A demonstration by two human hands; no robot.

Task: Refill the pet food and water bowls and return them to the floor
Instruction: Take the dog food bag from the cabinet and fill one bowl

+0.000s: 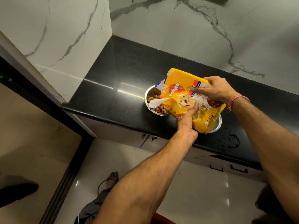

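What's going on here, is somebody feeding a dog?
A person is tipping a yellow dog food bag with both hands over a steel bowl on the black counter. The left hand grips the bag's lower side and the right hand holds its far edge. Kibble already lies in the bowl under the torn mouth. A second steel bowl sits mostly hidden beneath the bag; its contents cannot be seen.

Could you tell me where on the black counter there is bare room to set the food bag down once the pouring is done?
The black counter is bare between the kibble bowl and the marble corner, and along the back wall. It is crowded at the front edge, where both hands hold the Pedigree bag over the second steel bowl; right of it are wet smears.
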